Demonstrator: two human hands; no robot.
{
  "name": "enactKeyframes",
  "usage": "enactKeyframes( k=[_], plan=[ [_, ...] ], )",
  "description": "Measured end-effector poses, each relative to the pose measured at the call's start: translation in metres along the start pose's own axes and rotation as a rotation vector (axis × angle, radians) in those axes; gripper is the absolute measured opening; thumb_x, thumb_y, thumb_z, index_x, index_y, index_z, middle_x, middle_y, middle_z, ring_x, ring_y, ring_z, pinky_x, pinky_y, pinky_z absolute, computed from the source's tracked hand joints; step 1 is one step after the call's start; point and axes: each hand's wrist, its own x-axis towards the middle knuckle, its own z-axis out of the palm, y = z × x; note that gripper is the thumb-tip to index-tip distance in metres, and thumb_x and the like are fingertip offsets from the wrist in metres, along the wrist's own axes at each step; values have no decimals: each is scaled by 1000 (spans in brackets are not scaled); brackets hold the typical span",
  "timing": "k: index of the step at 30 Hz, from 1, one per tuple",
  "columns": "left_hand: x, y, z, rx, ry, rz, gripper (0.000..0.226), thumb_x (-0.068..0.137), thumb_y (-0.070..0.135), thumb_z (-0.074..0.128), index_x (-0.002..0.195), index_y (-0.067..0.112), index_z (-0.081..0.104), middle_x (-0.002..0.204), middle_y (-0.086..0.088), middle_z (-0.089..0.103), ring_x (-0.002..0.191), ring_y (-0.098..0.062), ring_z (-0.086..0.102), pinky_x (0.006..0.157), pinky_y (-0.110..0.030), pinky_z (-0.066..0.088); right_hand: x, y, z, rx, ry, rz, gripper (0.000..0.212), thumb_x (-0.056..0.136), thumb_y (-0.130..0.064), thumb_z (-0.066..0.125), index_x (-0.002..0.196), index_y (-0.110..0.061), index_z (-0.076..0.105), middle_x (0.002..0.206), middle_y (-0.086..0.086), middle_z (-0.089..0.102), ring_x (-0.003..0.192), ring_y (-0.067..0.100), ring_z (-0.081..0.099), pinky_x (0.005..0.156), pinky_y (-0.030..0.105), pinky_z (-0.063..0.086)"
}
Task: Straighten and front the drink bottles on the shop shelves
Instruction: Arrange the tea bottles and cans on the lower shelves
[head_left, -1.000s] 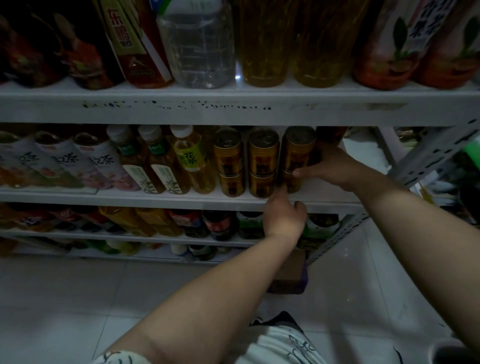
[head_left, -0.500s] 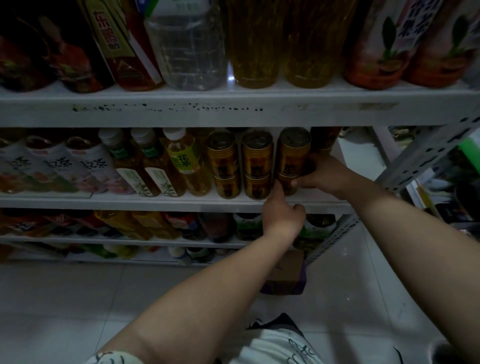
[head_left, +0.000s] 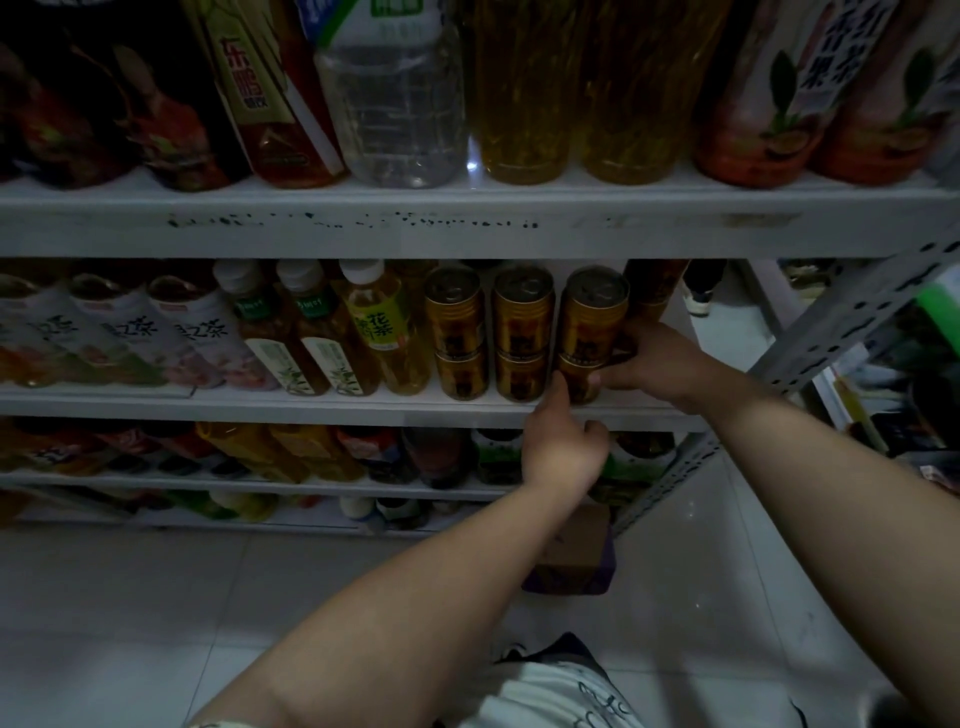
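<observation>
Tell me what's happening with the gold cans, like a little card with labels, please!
Place: middle shelf of the rack
Gold cans: three stacks, two cans high
Right hand: grips the rightmost stack where its two cans meet
Left hand: one finger up against that stack's lower can, others curled
Neighbours: tea bottles left of the cans

Weak, cool light leaves a shop aisle underexposed

Shadow swallows the lower shelves (head_left: 260, 486), while the pale floor tiles (head_left: 701, 545) catch a soft overhead sheen. A small glint sits at the base of the clear water bottle (head_left: 400, 104). Grain softens the whole frame. Wide-angle distortion bows the top shelf edge (head_left: 467, 223) and smears labels in the corners.
</observation>
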Motion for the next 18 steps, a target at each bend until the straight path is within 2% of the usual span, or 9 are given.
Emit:
enactKeyframes(
  k=[3, 7, 10, 12, 14, 15, 16, 17, 18],
  plan=[
    [0, -1, -2, 1, -17, 4, 76, 86, 31, 54, 152, 30, 16, 143, -3, 46, 113, -26, 56, 90, -39, 54, -2, 0, 1, -42, 6, -25, 58, 72, -17, 81, 125, -22, 57, 111, -13, 62, 93, -15, 55, 68, 1, 43],
    [0, -2, -1, -28, -17, 4, 79, 86, 30, 56, 153, 31, 14, 149, 2, 40, 120, -23, 52, 95, -37, 51, -2, -1, 2, -45, 2, -23, 62, 75, -15, 79, 131, -17, 53, 120, -6, 61, 109, 5, 56, 80, 13, 43],
    [4, -4, -1, -30, -22, -7, 80, 86, 31, 58, 153, 33, 13, 149, 3, 39, 124, -22, 49, 97, -38, 50, 0, -1, 2, -46, 14, -7, 65, 74, -15, 80, 132, -18, 52, 122, -5, 60, 112, 7, 55, 86, 19, 43],
    [6, -6, -1, -42, -25, -2, 80, 86, 30, 58, 152, 34, 14, 148, 3, 40, 124, -20, 49, 97, -37, 50, -1, -2, 2, -24, -8, -4, 63, 73, -16, 81, 130, -20, 54, 121, -7, 61, 109, 4, 56, 82, 13, 44],
    [6, -7, -2, -54, -27, 7, 79, 86, 29, 59, 152, 34, 16, 147, 4, 41, 123, -19, 50, 98, -35, 50, 0, 2, 1, -39, -12, 9, 53, 72, -17, 81, 120, -25, 60, 111, -13, 65, 102, 0, 60, 74, 9, 45],
    [7, -8, -2, -57, -25, 8, 79, 86, 29, 58, 152, 33, 16, 147, 4, 42, 123, -18, 50, 98, -32, 49, 0, 6, -1, -49, 44, 29, 43, 72, -16, 79, 112, -26, 64, 104, -13, 67, 98, 2, 62, 71, 12, 49],
    [8, -9, -2, -60, -21, 5, 78, 86, 29, 58, 152, 33, 17, 147, 5, 41, 124, -18, 49, 98, -29, 47, 1, 10, -2, -42, 159, 58, 32, 73, -14, 75, 102, -22, 66, 97, -7, 69, 94, 9, 65, 72, 22, 53],
    [8, -10, -2, -61, -15, 1, 76, 87, 29, 57, 152, 32, 19, 147, 5, 41, 124, -17, 48, 98, -25, 45, 2, 15, -4, -18, 309, 93, 23, 73, -15, 71, 95, -15, 67, 91, 1, 70, 89, 18, 66, 74, 33, 56],
    [9, -9, -3, -58, -7, 3, 74, 87, 29, 57, 152, 31, 21, 147, 4, 42, 124, -17, 48, 96, -22, 43, 3, 19, -5, 4, 464, 122, 21, 72, -21, 67, 91, -11, 66, 87, 5, 70, 84, 23, 66, 73, 37, 55]
  ],
)
